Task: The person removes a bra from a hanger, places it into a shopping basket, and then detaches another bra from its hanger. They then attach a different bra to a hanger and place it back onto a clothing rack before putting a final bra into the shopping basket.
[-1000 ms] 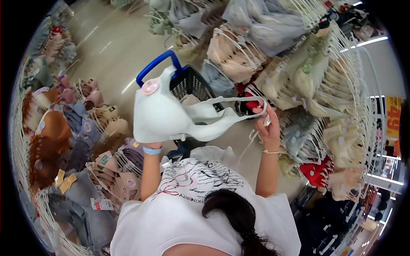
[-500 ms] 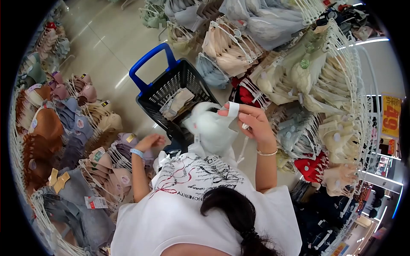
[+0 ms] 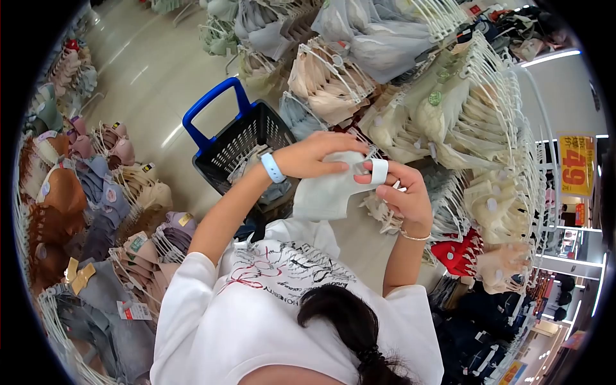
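Note:
A pale mint bra (image 3: pixel 324 192) hangs in front of my chest, between my two hands. My right hand (image 3: pixel 407 196) is closed on it, with a white strap (image 3: pixel 379 171) looped over the index finger and a small white piece, perhaps part of a hanger, between the fingers. From the left, my left hand (image 3: pixel 317 156) reaches across with its fingers and thumb about the bra's upper edge. A light blue band circles that wrist. Beyond the bra stands a black shopping basket (image 3: pixel 221 151) with a blue handle (image 3: pixel 215 106); beige and grey-blue items lie inside, partly hidden by my left arm.
Racks crowded with bras on white hangers line both sides: cream bras (image 3: pixel 475 135) to the right, brown bras (image 3: pixel 64 196) to the left. A red bra (image 3: pixel 459 250) hangs low on the right. Pale tiled floor (image 3: pixel 154 70) runs between. A yellow price sign (image 3: pixel 576 165) is at far right.
My left hand has come up from beside the basket to the bra. The bra has turned and shows a flatter side. My right hand has shifted slightly right and down, still holding it.

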The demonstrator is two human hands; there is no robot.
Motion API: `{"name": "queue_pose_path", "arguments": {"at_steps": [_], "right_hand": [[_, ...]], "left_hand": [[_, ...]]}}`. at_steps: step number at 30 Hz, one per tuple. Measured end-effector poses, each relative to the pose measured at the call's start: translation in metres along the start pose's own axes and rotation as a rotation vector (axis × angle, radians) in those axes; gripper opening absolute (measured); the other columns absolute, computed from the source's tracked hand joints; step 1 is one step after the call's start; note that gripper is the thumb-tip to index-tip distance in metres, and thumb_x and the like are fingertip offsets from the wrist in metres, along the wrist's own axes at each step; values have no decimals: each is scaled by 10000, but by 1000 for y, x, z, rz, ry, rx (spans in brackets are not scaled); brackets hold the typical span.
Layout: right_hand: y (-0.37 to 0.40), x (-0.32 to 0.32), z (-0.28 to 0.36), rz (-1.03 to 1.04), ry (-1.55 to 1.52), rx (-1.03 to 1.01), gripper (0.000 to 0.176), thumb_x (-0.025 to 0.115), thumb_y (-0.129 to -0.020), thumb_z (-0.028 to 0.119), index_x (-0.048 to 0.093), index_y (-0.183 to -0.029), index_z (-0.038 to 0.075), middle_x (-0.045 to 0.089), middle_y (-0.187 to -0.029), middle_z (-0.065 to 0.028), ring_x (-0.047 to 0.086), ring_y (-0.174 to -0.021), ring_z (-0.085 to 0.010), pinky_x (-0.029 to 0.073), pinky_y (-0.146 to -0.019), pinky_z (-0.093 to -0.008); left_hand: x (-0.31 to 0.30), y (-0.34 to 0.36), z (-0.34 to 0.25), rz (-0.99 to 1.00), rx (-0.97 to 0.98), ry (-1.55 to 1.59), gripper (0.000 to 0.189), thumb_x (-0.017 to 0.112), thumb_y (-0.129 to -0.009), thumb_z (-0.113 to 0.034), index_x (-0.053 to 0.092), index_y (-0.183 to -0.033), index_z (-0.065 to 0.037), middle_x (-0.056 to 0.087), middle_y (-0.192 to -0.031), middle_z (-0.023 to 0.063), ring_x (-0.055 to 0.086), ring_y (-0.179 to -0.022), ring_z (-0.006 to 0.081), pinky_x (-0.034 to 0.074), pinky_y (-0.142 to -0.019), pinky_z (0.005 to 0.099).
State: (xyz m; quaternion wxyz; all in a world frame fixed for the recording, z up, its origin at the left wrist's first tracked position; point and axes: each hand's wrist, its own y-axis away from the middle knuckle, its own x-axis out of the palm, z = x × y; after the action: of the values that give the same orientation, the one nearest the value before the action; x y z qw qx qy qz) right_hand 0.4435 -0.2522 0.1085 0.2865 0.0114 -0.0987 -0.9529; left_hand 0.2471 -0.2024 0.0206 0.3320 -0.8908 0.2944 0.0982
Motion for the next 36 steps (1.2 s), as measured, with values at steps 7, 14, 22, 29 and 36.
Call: {"name": "queue_pose_path", "arguments": {"at_steps": [7,14,22,29,36], "right_hand": [[-5,-7,-26,-201,55,-52,258,522,-732,5,553,-985,-31,621,-861,-123,306,-376,9,234,-341,-133],[-24,22,-36,-448,17,-139,165,561,-740,1,619,-894,19,505,-615,47,343,-432,7,230,-377,-148],[-29,33,-38,-544,-18,-224,139,632,-671,-17,633,-806,17,531,-625,37,376,-453,-4,254,-398,-151],[-36,53,-24,-621,-25,-256,139,688,-630,0,613,-745,22,531,-588,33,398,-466,-1,270,-403,-143],[-41,55,-29,-683,-82,-313,149,690,-617,-11,606,-738,11,551,-681,14,420,-497,-8,279,-408,-140]], "left_hand": [[21,16,-1,-18,-374,157,159,569,-754,-108,565,-849,19,572,-680,111,505,-570,180,409,-560,272],[20,33,-22,-333,-604,270,151,580,-755,-98,577,-834,30,530,-603,55,433,-538,65,383,-510,217],[9,38,-33,-469,-614,343,168,592,-752,-57,602,-889,39,598,-730,24,504,-635,42,418,-581,179],[9,33,-42,-507,-441,239,157,587,-751,-67,615,-886,7,630,-799,104,576,-682,91,457,-625,215],[11,29,-51,-543,-419,206,169,597,-743,-72,606,-889,13,627,-787,123,590,-670,121,454,-612,223]]}}
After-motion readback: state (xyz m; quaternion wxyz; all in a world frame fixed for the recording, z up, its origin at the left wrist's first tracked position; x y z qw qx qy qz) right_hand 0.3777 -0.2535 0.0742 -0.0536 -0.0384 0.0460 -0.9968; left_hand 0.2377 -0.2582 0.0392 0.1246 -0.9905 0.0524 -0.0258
